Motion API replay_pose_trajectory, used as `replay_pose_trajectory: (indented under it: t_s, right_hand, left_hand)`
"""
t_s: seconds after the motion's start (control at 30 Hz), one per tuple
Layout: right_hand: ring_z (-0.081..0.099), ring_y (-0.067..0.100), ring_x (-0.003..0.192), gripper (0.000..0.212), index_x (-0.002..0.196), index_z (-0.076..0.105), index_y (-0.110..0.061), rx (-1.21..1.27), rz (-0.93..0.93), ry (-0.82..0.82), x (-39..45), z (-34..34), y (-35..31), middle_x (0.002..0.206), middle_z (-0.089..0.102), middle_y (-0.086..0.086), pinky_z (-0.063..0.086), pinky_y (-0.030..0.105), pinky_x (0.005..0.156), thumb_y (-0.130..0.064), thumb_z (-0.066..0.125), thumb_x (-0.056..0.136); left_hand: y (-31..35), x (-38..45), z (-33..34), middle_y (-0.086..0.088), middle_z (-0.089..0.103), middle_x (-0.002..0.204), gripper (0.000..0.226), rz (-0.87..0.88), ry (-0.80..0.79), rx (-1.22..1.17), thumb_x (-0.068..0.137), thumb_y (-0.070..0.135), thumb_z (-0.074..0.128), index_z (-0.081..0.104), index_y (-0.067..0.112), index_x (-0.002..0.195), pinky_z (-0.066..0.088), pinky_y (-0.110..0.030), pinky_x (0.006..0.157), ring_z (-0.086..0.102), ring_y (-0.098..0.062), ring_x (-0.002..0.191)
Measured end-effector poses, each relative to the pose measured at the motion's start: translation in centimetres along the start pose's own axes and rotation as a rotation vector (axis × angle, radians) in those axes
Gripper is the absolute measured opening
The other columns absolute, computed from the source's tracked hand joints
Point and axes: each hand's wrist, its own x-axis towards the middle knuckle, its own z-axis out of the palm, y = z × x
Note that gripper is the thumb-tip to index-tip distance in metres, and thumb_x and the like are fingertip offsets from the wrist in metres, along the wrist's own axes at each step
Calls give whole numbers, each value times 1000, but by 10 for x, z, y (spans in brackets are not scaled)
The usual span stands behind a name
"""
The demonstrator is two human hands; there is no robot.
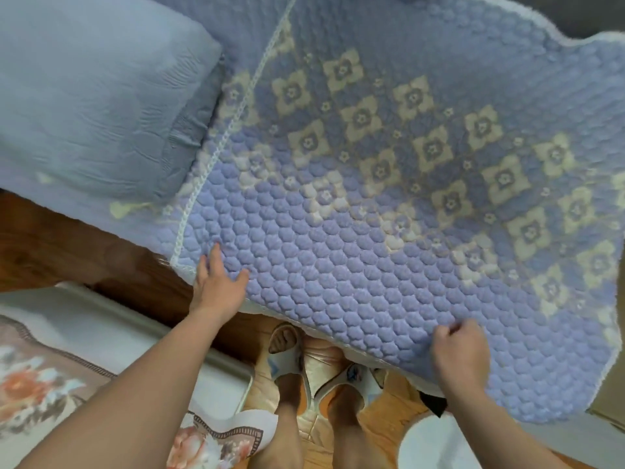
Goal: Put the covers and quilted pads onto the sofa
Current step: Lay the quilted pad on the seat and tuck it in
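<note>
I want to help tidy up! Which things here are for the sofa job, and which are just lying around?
For the job:
- quilted pad, purple with flowers
- left hand, flat on the pad near its corner
- right hand, closed on the pad's front edge
- blue pillow beside the pad

Just lying about:
- flowered rug on the floor
- slippers on the person's feet

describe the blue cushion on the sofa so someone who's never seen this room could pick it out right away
Start from the big lilac quilted pad with cream flower squares spread over the sofa seat. Just past its white braided left edge lies the cushion, at the upper left of the view. Unlike the bubbly, patterned pad beside it, it is plain pale blue-grey fabric with fine wrinkles and no flowers.
</note>
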Motion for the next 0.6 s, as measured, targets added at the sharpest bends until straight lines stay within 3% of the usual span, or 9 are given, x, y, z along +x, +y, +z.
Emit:
replay_pose_trajectory:
  t_s: [0.07, 0.13, 0.23, 0.33, 0.4, 0.47, 0.53, 0.6]
  right_hand:
    - [53, 25, 83, 7, 100, 55, -13, -112, -446, -96, -8, 2, -57, 100, 55, 6, 44, 38, 66, -18, 53, 96]
    - [54, 25, 93, 16, 111, 58, -14, -282, -787, -200, -16, 11, -109, 112, 53, 4, 49, 40, 73, -21, 53, 98]
    - [50, 28, 111, 27, 122, 59, -13, -459, -1162, -311, -29, 26, -187, 125, 52, 5, 50, 42, 85, -22, 52, 97]
    - [43, 28, 128, 40, 135, 55, -16, -536, -1414, -328, -48, 52, -266, 139, 49, 2, 43, 39, 100, -23, 50, 96]
    - [45, 31, 128, 45, 129, 60, -14, -571, -1547, -317, -62, 75, -307, 135, 54, 4, 42, 42, 103, -30, 42, 91]
    - [50, 34, 122, 53, 118, 65, -10, -646, -1690, -333, -71, 103, -337, 127, 60, 8, 43, 46, 100, -33, 31, 84]
    - [49, 32, 125, 42, 117, 66, -10, -782, -1784, -348, -72, 127, -355, 129, 59, 8, 39, 45, 106, -25, 40, 87]
    - [51, 29, 123, 35, 119, 65, -13, -876, -1787, -300, -64, 138, -363, 127, 59, 7, 32, 43, 110, -22, 52, 88]
  left_hand:
    - [-2, 4, -7, 0, 5, 168, 82, 3, -31, -24, 96, 47, 57, 5, 38, 158, 27, -49, 119, 21, -32, 150]
    - [-1, 4, -8, -3, 14, 165, 78, -12, -9, -43, 95, 46, 56, 11, 36, 157, 31, -48, 117, 28, -31, 146]
    - [11, 13, -9, -9, 29, 157, 71, 75, 259, 79, 95, 45, 50, 20, 24, 156, 23, -45, 119, 27, -30, 144]
    - [18, 29, -1, -8, 32, 156, 67, 209, 359, 0, 98, 38, 51, 27, 16, 156, 25, -42, 119, 29, -27, 143]
    - [15, 34, 17, -7, 33, 155, 65, 231, 390, 28, 99, 39, 45, 26, 15, 156, 30, -42, 117, 32, -26, 141]
    - [11, 40, 26, -5, 29, 158, 66, 233, 374, 111, 99, 44, 25, 17, 16, 159, 29, -41, 116, 30, -24, 143]
    - [9, 42, 23, -5, 26, 160, 71, 181, 325, 99, 97, 51, 12, 16, 17, 160, 28, -41, 116, 29, -24, 145]
    - [12, 45, 13, -5, 39, 151, 75, 92, 329, 4, 93, 55, 12, 33, 17, 155, 35, -44, 112, 38, -25, 139]
